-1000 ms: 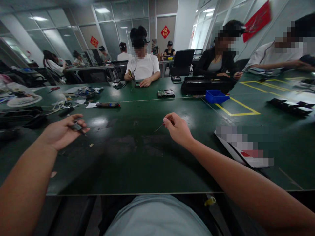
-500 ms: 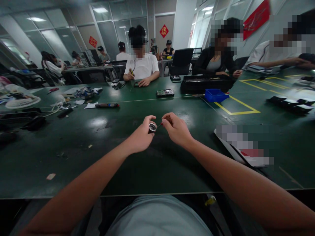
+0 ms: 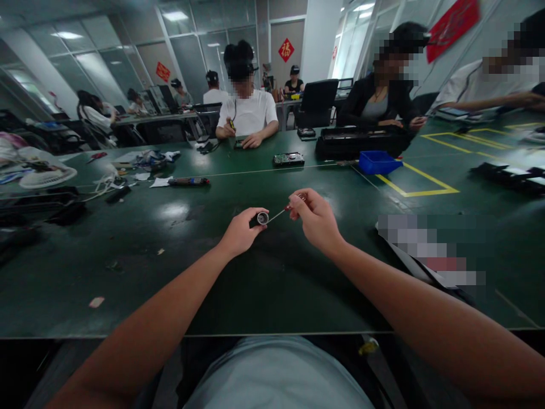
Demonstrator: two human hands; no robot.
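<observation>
My left hand (image 3: 240,233) is closed round a small dark cylindrical part (image 3: 261,218) with a silvery round end, held just above the green table (image 3: 264,284). My right hand (image 3: 315,218) pinches a thin metal tool with a reddish handle (image 3: 283,212). The tool's tip points left and meets the round end of the part. Both hands hover near the table's middle, a little apart from each other.
A printed card (image 3: 434,261) lies to the right. A blue tray (image 3: 377,162), a black case (image 3: 357,145), a circuit board (image 3: 288,159) and a yellow-taped square (image 3: 421,182) sit farther back. Cables, papers and a fan (image 3: 42,176) crowd the left. Several people sit across the table.
My left hand swept from the left side of the table to the middle with the small part. The right hand now holds the tool's tip at that part and has drawn slightly right.
</observation>
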